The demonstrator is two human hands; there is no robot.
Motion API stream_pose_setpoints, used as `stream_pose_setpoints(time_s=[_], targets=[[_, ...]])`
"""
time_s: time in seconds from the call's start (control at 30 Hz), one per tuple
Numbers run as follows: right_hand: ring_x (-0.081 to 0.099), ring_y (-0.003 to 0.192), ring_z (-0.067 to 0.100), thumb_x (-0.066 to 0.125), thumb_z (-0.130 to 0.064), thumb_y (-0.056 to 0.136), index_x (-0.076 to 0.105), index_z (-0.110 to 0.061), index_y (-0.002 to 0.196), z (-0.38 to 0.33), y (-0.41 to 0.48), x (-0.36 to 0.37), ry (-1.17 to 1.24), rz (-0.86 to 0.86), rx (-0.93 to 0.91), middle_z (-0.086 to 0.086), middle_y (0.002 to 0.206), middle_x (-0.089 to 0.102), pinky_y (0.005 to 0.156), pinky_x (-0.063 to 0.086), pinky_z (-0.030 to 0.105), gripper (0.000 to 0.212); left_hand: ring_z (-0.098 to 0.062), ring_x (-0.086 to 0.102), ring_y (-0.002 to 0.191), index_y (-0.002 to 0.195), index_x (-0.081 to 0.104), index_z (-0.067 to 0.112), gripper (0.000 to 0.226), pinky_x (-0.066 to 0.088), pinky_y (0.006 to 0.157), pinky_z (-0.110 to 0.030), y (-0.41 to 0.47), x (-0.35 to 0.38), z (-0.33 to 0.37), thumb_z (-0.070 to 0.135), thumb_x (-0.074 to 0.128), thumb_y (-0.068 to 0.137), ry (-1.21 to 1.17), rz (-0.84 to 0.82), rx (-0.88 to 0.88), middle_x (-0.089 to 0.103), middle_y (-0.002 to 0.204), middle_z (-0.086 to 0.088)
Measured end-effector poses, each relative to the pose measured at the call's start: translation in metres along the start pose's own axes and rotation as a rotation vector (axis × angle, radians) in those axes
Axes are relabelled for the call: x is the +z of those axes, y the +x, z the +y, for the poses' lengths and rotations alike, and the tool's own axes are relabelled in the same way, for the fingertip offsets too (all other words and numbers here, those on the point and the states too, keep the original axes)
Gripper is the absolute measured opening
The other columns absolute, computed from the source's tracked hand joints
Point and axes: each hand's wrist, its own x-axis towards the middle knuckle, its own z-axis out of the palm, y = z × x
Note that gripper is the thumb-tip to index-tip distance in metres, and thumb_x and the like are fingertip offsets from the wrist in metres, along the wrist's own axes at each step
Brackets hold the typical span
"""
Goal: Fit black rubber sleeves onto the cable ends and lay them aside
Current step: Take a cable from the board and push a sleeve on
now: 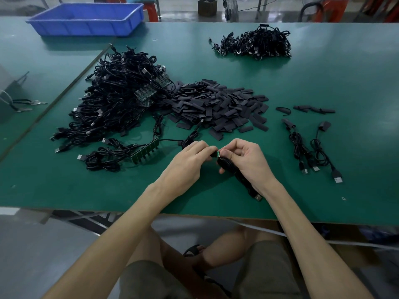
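Note:
My left hand (190,160) pinches a black rubber sleeve (214,154) at its fingertips. My right hand (244,160) grips a bundled black cable (237,175) and pinches its small green board end (219,153), which meets the sleeve. The cable's USB plug (258,197) sticks out below my right wrist. Both hands hover just above the green table (64,186), near its front edge.
A heap of loose black sleeves (218,106) lies in the middle, a big pile of cables (116,96) to its left. Green boards with cables attached (144,151) lie front left. Three cables (311,147) lie at right, another pile (257,43) far right, a blue bin (86,19) far left.

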Motion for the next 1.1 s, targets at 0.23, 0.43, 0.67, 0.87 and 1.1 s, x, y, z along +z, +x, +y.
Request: stream_pose_setpoints(time_s=[0.23, 0.43, 0.67, 0.87, 1.1], targets=[[0.072, 0.054, 0.026, 0.078, -0.027, 0.082, 0.065, -0.006, 0.086, 0.0006, -0.0001, -0.0004, -0.034, -0.015, 0.003, 0.008, 0.073, 0.076, 0.055, 0.057, 0.028, 0.025, -0.022, 0.049, 0.099, 0.129, 0.059, -0.003, 0.045, 0.048, 0.09, -0.029, 0.001, 0.0036, -0.002, -0.021, 0.054, 0.088, -0.006, -0.02, 0.036, 0.056, 0.105, -0.008], [0.068, 0.048, 0.024, 0.076, -0.017, 0.091, 0.065, -0.004, 0.089, 0.0001, -0.0007, -0.0014, -0.087, -0.009, 0.014, 0.006, 0.072, 0.077, 0.051, 0.053, 0.024, 0.017, -0.021, 0.049, 0.1, 0.129, 0.059, -0.003, 0.045, 0.046, 0.09, -0.026, 0.0009, 0.0037, -0.0023, -0.021, 0.054, 0.088, -0.013, -0.022, 0.028, 0.057, 0.106, -0.008], [0.074, 0.062, 0.025, 0.073, -0.021, 0.09, 0.07, -0.001, 0.102, -0.0053, -0.001, -0.0023, 0.005, -0.059, 0.026, 0.011, 0.088, 0.079, 0.064, 0.06, 0.026, 0.023, -0.019, 0.051, 0.102, 0.124, 0.062, 0.0, 0.047, 0.045, 0.089, -0.027, 0.0008, 0.002, -0.0026, -0.024, 0.056, 0.084, -0.005, 0.051, -0.047, 0.058, 0.105, -0.008], [0.072, 0.056, 0.023, 0.07, -0.004, 0.094, 0.065, 0.008, 0.097, -0.0029, 0.0003, -0.0027, -0.016, -0.062, 0.038, 0.009, 0.082, 0.079, 0.057, 0.059, 0.026, 0.014, -0.022, 0.05, 0.102, 0.123, 0.062, -0.001, 0.051, 0.049, 0.088, -0.03, -0.0009, 0.0005, -0.0008, -0.028, 0.052, 0.08, -0.009, 0.046, -0.011, 0.058, 0.105, -0.01], [0.07, 0.05, 0.025, 0.071, -0.006, 0.092, 0.067, 0.002, 0.093, -0.0036, 0.0003, -0.0043, -0.044, -0.071, 0.036, 0.017, 0.086, 0.079, 0.053, 0.058, 0.026, 0.009, -0.026, 0.052, 0.098, 0.124, 0.06, -0.004, 0.051, 0.05, 0.086, -0.035, -0.0004, 0.0029, -0.0019, -0.027, 0.054, 0.08, 0.022, 0.042, 0.045, 0.058, 0.105, -0.011]])
